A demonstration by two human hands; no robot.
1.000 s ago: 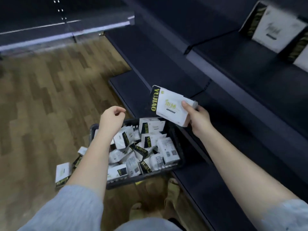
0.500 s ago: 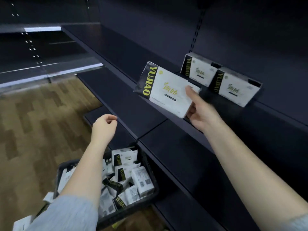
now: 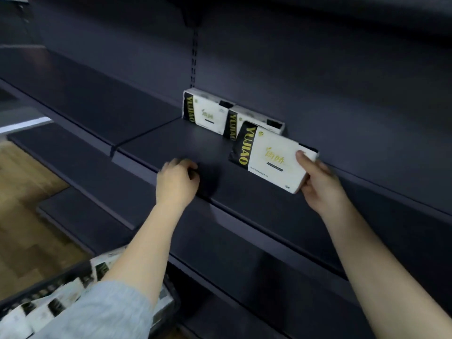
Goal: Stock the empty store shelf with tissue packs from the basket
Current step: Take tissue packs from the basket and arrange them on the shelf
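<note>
Blur smears the bottom-left corner, where your black basket (image 3: 73, 277) is cut off by the frame edge and partly covered by your left forearm and grey sleeve (image 3: 97, 314); the tissue packs in the basket (image 3: 22, 314) read only as white and black patches, and you cannot count them. Your right sleeve is out of frame.

Your right hand (image 3: 318, 182) grips the held tissue pack (image 3: 269, 160) at its right end, thumb (image 3: 303, 157) on the white front face and the other fingers curled behind, hidden by the pack. The pack is over the dark middle shelf (image 3: 183, 145), near its back; whether its lower edge touches the board is hard to tell. Its long axis runs left to right, sloping down toward your hand, with the black "YUJIAO" band at the left end and the printed face turned toward you.

Behind it, two shelved tissue packs (image 3: 208, 113) stand on their long edges against the back panel (image 3: 318, 81), side by side, faces forward. The held pack overlaps the lower part of the right one, so its base is hidden.

Your left hand (image 3: 177, 182) is at the shelf's front lip, fingers loosely curled and holding nothing; the fingertips are blurred and contact with the shelf is unclear.

Wooden floor (image 3: 24, 204) shows at the left, below the lower shelves (image 3: 97, 179).
</note>
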